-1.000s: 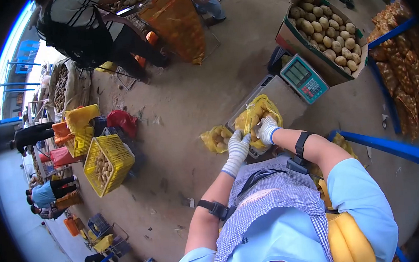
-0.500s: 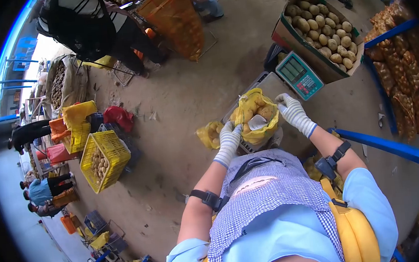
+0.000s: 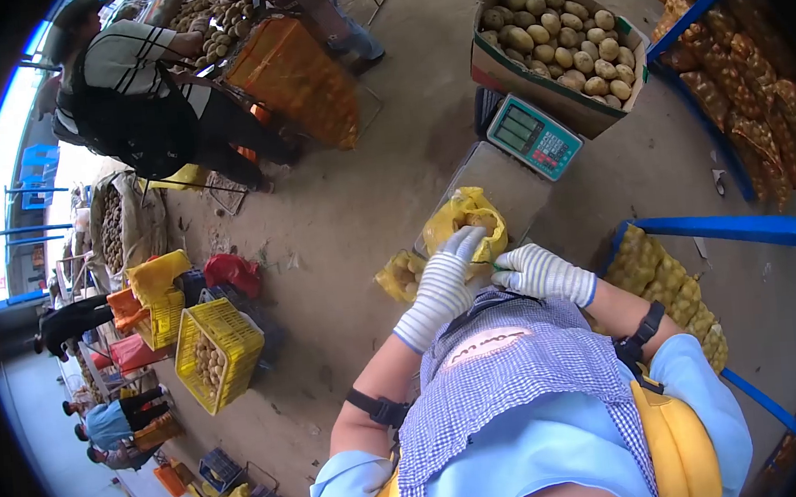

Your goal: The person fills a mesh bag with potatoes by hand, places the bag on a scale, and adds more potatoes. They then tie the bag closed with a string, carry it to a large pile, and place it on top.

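A yellow mesh bag of potatoes (image 3: 467,208) sits at the near end of the weighing scale's platform (image 3: 502,180). My left hand (image 3: 445,277), in a white striped glove, lies over the near side of this bag, its fingers closed at the bag's rim. To the right and nearer my apron is my right hand (image 3: 542,274), gloved alike, its fingertips pinched together by the bag; what they hold is too small to make out. A second yellow mesh bag (image 3: 398,276) with potatoes rests left of my left hand.
Beyond the platform stand the scale's green display (image 3: 534,135) and an open carton of potatoes (image 3: 569,43). A blue metal bar (image 3: 742,229) crosses at right, beside filled mesh sacks (image 3: 668,293). Yellow crates (image 3: 243,354) stand at left; a person (image 3: 138,91) works at the upper left.
Both hands have drawn in toward my apron; the right has come down and left from the bag's far right rim. The bag's mouth is more gathered. My view has shifted slightly.
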